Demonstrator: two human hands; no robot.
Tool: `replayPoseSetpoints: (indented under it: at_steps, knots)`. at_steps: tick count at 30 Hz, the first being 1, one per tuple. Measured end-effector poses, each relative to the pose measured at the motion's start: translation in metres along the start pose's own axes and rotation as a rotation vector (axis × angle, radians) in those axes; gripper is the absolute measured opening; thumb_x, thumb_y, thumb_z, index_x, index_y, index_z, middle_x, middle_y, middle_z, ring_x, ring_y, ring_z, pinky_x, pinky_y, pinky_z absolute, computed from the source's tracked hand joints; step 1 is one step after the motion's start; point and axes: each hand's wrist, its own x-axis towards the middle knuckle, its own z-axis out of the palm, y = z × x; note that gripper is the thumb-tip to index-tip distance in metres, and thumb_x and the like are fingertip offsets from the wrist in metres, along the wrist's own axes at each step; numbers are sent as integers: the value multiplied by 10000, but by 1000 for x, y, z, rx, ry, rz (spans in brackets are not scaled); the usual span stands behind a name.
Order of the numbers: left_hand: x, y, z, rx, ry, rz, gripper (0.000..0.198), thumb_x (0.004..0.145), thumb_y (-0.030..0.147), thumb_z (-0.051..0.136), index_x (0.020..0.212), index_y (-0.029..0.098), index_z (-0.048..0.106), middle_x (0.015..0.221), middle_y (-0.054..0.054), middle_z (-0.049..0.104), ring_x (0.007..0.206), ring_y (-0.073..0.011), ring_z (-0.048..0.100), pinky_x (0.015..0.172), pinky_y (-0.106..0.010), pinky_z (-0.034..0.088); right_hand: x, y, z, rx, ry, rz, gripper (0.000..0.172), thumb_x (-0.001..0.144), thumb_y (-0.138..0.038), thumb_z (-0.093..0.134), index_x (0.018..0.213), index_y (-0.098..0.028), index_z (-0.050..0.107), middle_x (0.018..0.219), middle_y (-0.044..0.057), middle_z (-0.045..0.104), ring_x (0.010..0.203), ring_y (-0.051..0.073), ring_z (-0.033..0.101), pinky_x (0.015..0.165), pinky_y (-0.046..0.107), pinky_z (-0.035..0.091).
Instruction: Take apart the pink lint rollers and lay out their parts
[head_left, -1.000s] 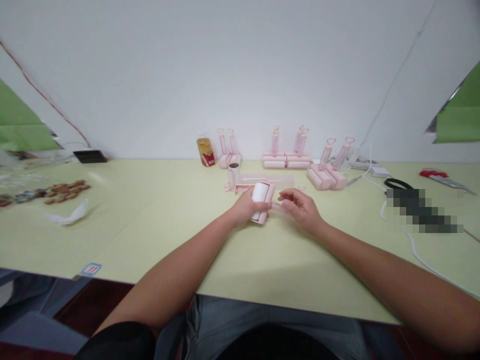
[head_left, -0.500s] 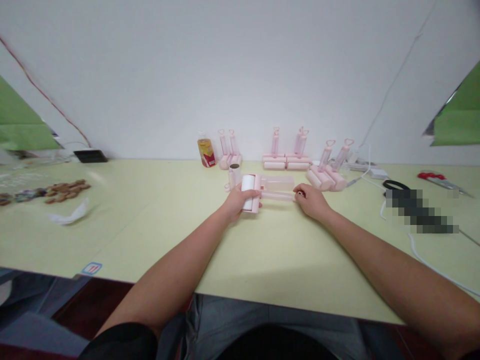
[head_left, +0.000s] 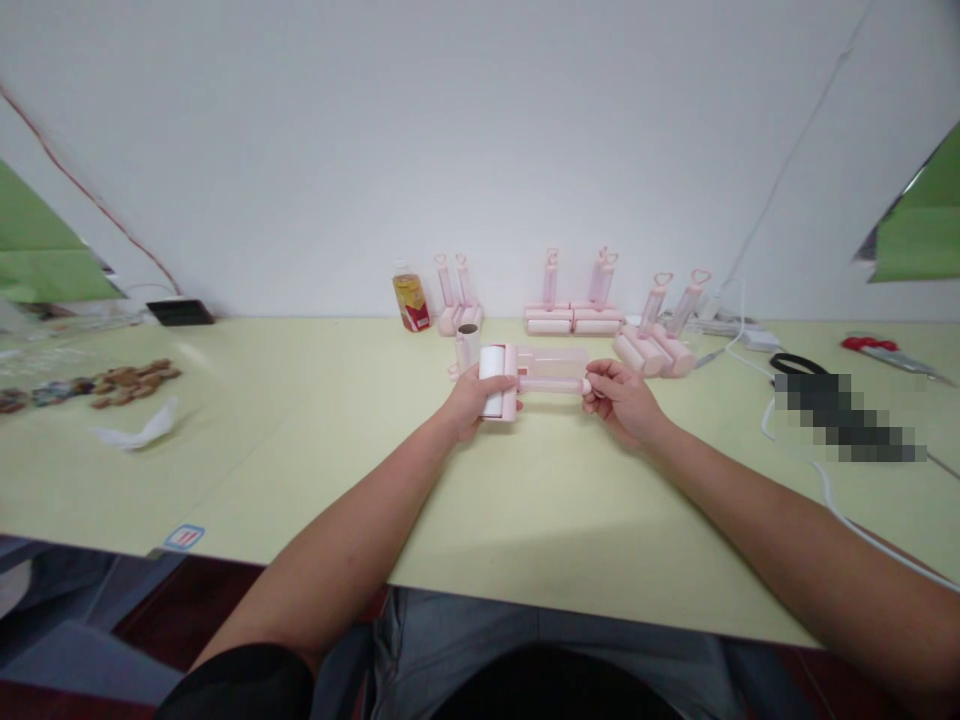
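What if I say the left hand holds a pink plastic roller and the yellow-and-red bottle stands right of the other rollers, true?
Wrong side: in the head view, the yellow-and-red bottle stands left of the other rollers; the left hand does hold a pink plastic roller.

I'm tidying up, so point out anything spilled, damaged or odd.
A crumpled white scrap, perhaps tissue, lies loose on the table, well left of the left hand, unlike the grouped pink lint rollers. No damage shows.

Soft light, faint shadows, stretched edges
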Motion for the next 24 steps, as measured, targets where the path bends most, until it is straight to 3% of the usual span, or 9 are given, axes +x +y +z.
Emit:
replayPoseSetpoints:
  at_steps: [4,7,9,11,17,24]
  knots:
    - [-1,-5,2,28,-38,-48,498,669,291,790,1094,144,577,887,-71,668,700,-166,637,656,-366,592,-5,-4,4,88,-100,117,220,756,-302,748,896,-211,605,674,-47,578,518,83,529,420,192,461]
    - [0,-10,4,53,-26,-31,496,650,292,805,1063,148,571,880,-52,648,695,-155,620,639,-359,589,-10,-8,6,97,-166,172,212,802,-330,710,965,-214,637,964,17,682,625,112,639,478,235,550]
    - [0,-11,4,78,-29,-20,515,642,298,808,1075,147,574,928,-64,653,704,-154,619,630,-342,584,-13,-10,7,82,-209,202,233,819,-334,694,1019,-224,647,1194,50,658,740,147,695,550,279,600]
    - [1,-10,3,100,-41,-14,543,631,297,812,1097,144,577,981,-83,660,716,-157,625,625,-332,579,-15,-11,8,63,-246,233,254,814,-311,701,1049,-232,647,1279,61,629,809,172,714,591,305,617]
    - [-2,-8,5,79,-47,-46,552,619,309,829,1082,142,579,922,-74,658,651,-151,630,608,-344,581,-15,-7,12,80,-190,180,226,802,-324,695,1000,-237,630,1030,36,694,656,133,650,465,231,507]
    - [-2,-15,10,12,-21,-66,575,635,305,822,1120,170,543,866,-46,645,613,-157,641,573,-341,579,-19,-13,20,153,-142,177,212,764,-289,687,943,-242,585,803,-16,590,535,103,505,386,194,285]
